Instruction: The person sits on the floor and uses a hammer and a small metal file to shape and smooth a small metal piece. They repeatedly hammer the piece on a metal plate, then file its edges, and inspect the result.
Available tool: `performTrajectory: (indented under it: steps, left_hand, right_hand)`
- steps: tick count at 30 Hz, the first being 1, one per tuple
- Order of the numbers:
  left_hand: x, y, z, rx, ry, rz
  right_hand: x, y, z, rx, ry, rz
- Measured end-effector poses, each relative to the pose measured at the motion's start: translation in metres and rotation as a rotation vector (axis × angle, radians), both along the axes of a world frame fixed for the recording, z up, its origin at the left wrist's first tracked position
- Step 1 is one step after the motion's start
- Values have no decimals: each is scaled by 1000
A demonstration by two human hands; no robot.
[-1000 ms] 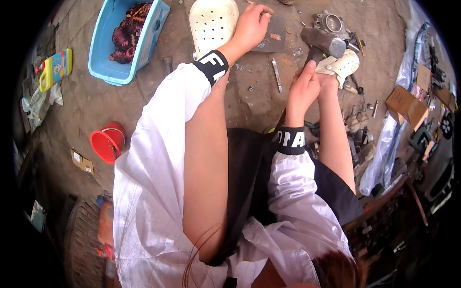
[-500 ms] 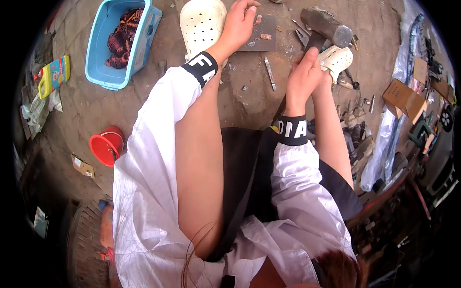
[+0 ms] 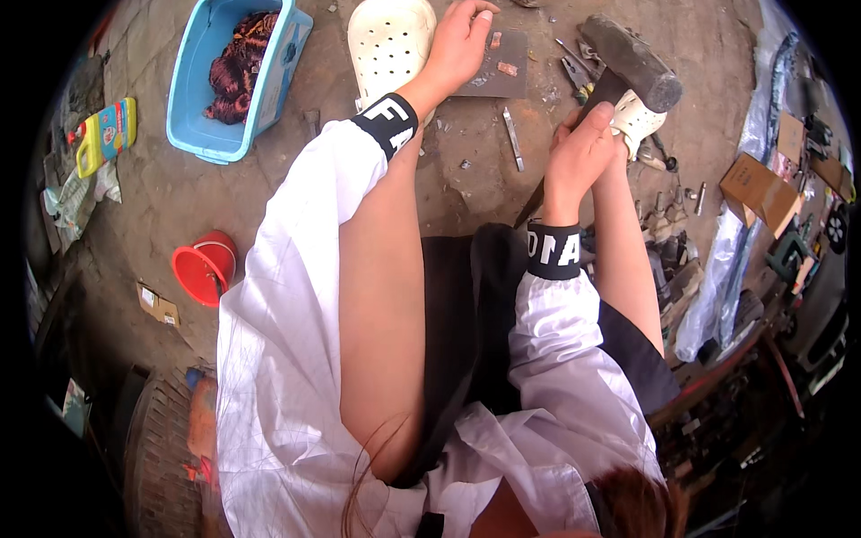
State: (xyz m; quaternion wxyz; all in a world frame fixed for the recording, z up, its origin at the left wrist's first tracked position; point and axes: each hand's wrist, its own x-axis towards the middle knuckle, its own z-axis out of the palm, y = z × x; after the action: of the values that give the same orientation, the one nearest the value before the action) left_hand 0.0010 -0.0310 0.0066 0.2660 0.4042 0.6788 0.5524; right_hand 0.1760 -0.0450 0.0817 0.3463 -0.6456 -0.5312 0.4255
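My right hand (image 3: 578,161) is wrapped round the dark handle of a sledgehammer (image 3: 632,61). The heavy grey head is up in front of my right clog (image 3: 639,121). At the top edge, my left hand (image 3: 457,49) reaches past my left clog (image 3: 392,45), its fingers stretched out and slightly bent. Nothing shows between thumb and fingers. Beside that hand lies a flat dark metal plate (image 3: 489,82) on the ground, bearing small reddish pieces (image 3: 508,69). A thin metal strip (image 3: 513,139) lies nearer to me, and pliers (image 3: 574,76) rest behind the hammer.
To the left stand a blue tub (image 3: 211,148) with dark reddish cloth (image 3: 238,85), a red bucket (image 3: 204,269) and a yellow jug (image 3: 106,134). On the right are a cardboard box (image 3: 760,193), plastic sheeting (image 3: 713,287) and several metal parts (image 3: 664,215).
The sledgehammer and my right hand have shifted slightly right and toward me. My left hand keeps its place beside the plate. The whole view has moved a little.
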Motion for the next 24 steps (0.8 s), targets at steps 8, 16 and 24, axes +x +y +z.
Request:
performTrajectory:
  steps: [8, 16, 24]
  left_hand:
    - [-1, 0, -20, 16, -20, -35]
    - [-2, 3, -3, 14, -17, -10]
    - [-10, 10, -8, -36, -247, -28]
  right_hand:
    - [5, -4, -63, -277, -469, 232]
    - [-7, 5, 9, 220, -37, 44]
    - [3, 5, -57, -320, -335, 194]
